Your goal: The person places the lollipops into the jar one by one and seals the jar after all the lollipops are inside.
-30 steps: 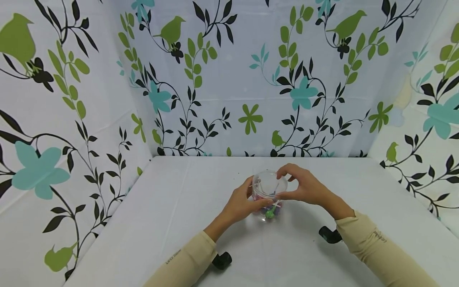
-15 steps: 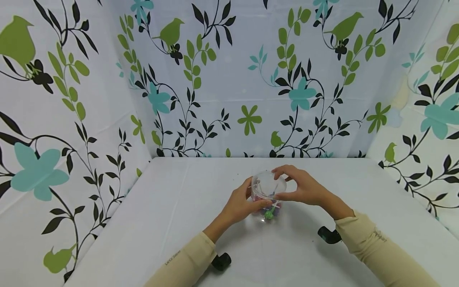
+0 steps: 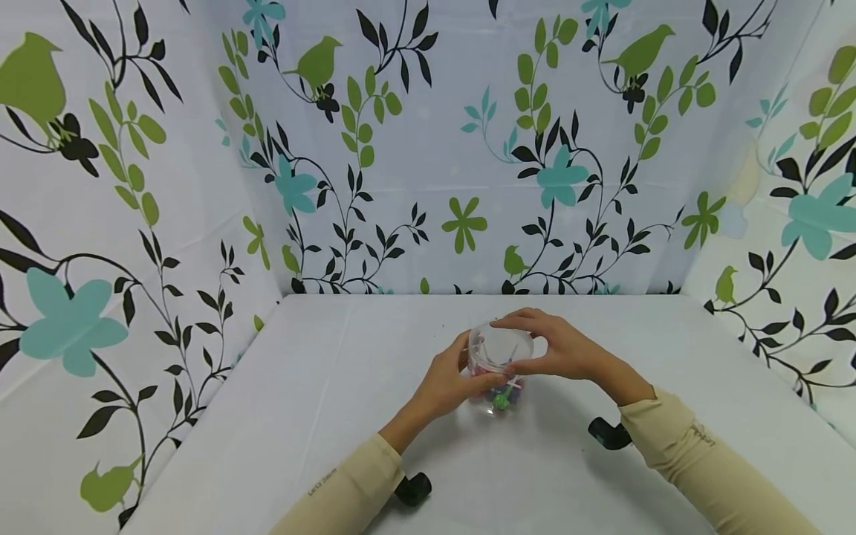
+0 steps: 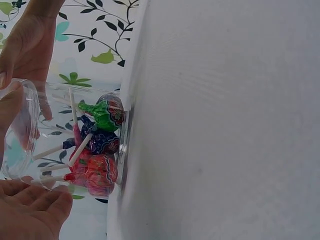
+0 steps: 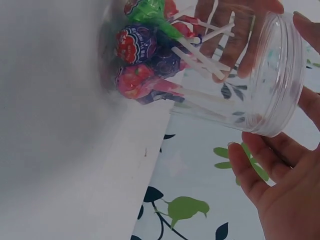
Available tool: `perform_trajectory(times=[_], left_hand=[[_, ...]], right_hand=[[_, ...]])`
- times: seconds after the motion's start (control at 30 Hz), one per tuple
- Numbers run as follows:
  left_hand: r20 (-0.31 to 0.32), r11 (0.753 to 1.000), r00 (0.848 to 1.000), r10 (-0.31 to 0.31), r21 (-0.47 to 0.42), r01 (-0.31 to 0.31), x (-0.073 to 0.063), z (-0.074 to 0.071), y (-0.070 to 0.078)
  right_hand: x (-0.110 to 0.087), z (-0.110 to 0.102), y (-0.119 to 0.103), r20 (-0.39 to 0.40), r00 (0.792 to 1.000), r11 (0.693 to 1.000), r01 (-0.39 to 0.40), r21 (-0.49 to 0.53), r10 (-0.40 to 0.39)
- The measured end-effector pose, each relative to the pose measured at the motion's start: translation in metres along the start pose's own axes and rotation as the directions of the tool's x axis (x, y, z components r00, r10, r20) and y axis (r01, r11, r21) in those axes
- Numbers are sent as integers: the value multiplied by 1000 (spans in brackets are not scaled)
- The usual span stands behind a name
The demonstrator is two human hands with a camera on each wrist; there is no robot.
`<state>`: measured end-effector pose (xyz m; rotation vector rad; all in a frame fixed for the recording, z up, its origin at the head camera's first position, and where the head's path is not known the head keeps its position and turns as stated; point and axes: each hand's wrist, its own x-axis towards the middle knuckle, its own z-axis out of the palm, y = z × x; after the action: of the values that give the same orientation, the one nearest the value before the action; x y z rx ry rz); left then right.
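A clear plastic jar (image 4: pixel 55 130) stands upright on the white table, with several wrapped lollipops (image 5: pixel 137 45) inside, green, blue and pink-red, sticks pointing up. My left hand (image 3: pixel 444 383) grips the jar's side, thumb in front and fingers round the far side. At the top, my right hand (image 3: pixel 565 348) holds the clear round lid (image 5: pixel 282 75) by its edge, thumb on the near side and fingers reaching over the far side. The lid sits on the jar's mouth. In the right wrist view, left-hand fingers show through the jar wall.
The white table (image 3: pixel 334 416) runs back to a cloth wall (image 3: pixel 414 148) printed with birds, leaves and flowers, with more such cloth left and right. A black device (image 3: pixel 413 489) sits at the left wrist and another black device (image 3: pixel 608 433) at the right.
My right hand's fingers have slid leftward along the far edge of the lid, and the right wrist has shifted slightly left. My left hand and the jar stay in place.
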<state>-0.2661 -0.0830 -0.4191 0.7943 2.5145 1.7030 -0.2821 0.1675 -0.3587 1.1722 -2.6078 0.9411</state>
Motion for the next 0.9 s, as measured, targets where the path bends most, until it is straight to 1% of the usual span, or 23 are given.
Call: perform_trajectory(times=[0.1, 0.17, 0.27, 0.33, 0.4, 0.47, 0.5, 0.53, 0.63, 0.73, 0.8, 0.9], left_hand=[[5, 1000, 1000, 5, 4, -5, 1, -1, 3], [10, 1000, 1000, -3, 5, 3, 1, -1, 4], [16, 1000, 1000, -9, 15, 8, 1, -1, 5], [14, 1000, 1000, -9, 24, 8, 2, -1, 5], [10, 1000, 1000, -6, 29, 5, 2, -1, 5], [6, 1000, 1000, -3, 28, 3, 2, -1, 5], [-1, 999, 1000, -7, 36, 7, 2, -1, 5], [-5, 999, 1000, -9, 39, 9, 1, -1, 5], [-11, 998, 1000, 6, 67, -5, 1, 0, 2], [-10, 995, 1000, 23, 100, -22, 0, 0, 0], [-2, 994, 999, 34, 107, -33, 0, 0, 0], [2, 995, 999, 32, 99, -32, -1, -1, 2]], right_hand=[[2, 1, 0, 2, 1000, 999, 2, -37, -2], [3, 2, 0, -2, 1000, 998, 0, -57, -1], [3, 5, -2, -36, 999, 994, -26, -106, 22], [3, 7, -4, -74, 996, 983, -53, -173, 41], [3, 11, -7, -104, 993, 965, -83, -247, 59], [4, 12, -9, -115, 990, 951, -107, -291, 77], [4, 12, -10, -112, 990, 950, -111, -292, 82], [5, 11, -11, -100, 992, 956, -108, -274, 83], [6, 7, -13, -42, 996, 982, -87, -166, 81], [6, 4, -13, 3, 998, 993, -69, -100, 70], [5, 5, -13, 3, 997, 991, -71, -111, 71], [4, 8, -13, -39, 997, 987, -78, -141, 73]])
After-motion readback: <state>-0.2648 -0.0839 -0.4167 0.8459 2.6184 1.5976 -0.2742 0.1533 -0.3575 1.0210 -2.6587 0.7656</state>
